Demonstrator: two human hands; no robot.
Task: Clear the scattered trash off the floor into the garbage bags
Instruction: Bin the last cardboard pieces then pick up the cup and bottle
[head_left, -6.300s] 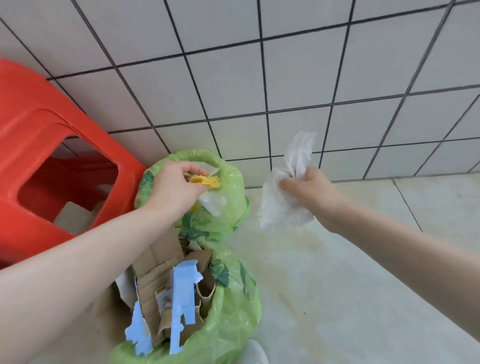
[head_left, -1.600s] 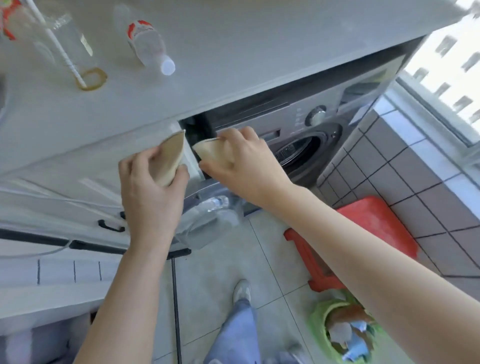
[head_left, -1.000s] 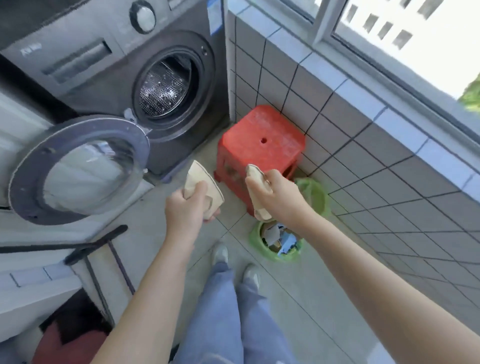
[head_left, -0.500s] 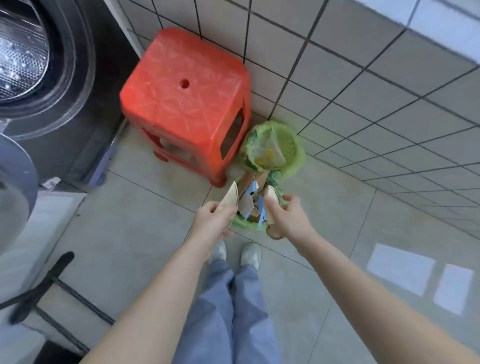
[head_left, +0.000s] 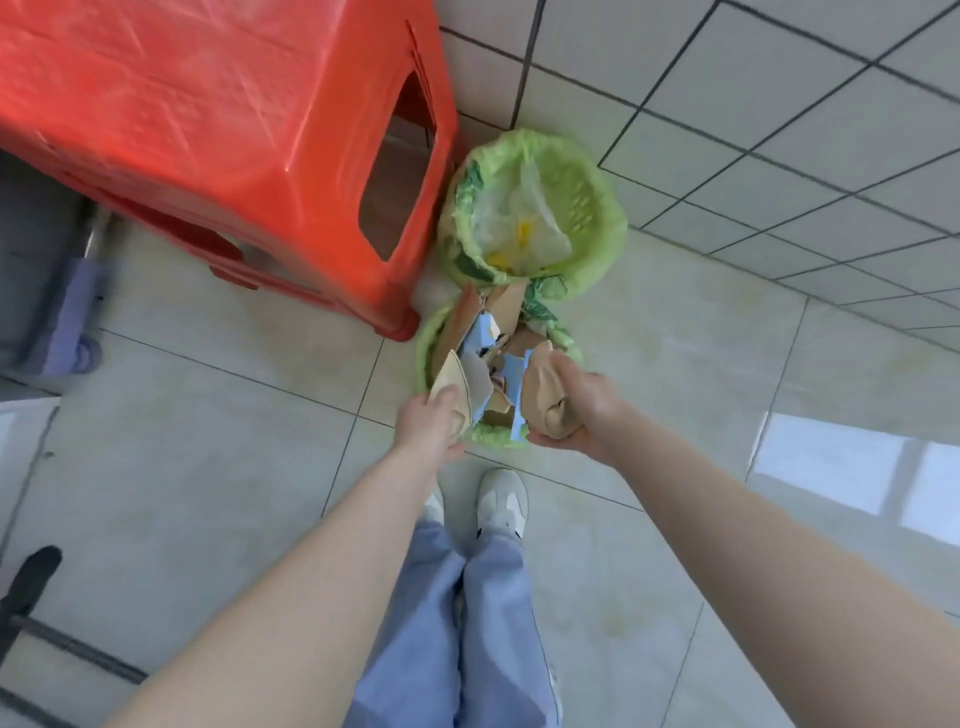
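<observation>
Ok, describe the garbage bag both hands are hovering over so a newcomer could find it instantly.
Start at the red plastic stool by the tiled wall. Two green bags sit at its corner; take the nearer garbage bag, close to the person's shoes. It is crammed with torn brown cardboard and blue scraps, unlike the farther bag.

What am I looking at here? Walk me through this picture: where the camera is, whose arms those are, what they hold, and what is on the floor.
The camera sits on a person's head and looks down, so the two bare arms, the blue trousers and the white shoes belong to the wearer. No machine is involved.

The left hand grips a flattened tan paper cup. The right hand grips a crumpled tan paper cup. Both are over the near green garbage bag, which is stuffed with torn cardboard and blue scraps.

Behind it, by the tiled wall, stands a second green garbage bag holding pale wrappers and something yellow. A red plastic stool stands to the left of the bags. The floor tiles around the feet show no loose trash.
</observation>
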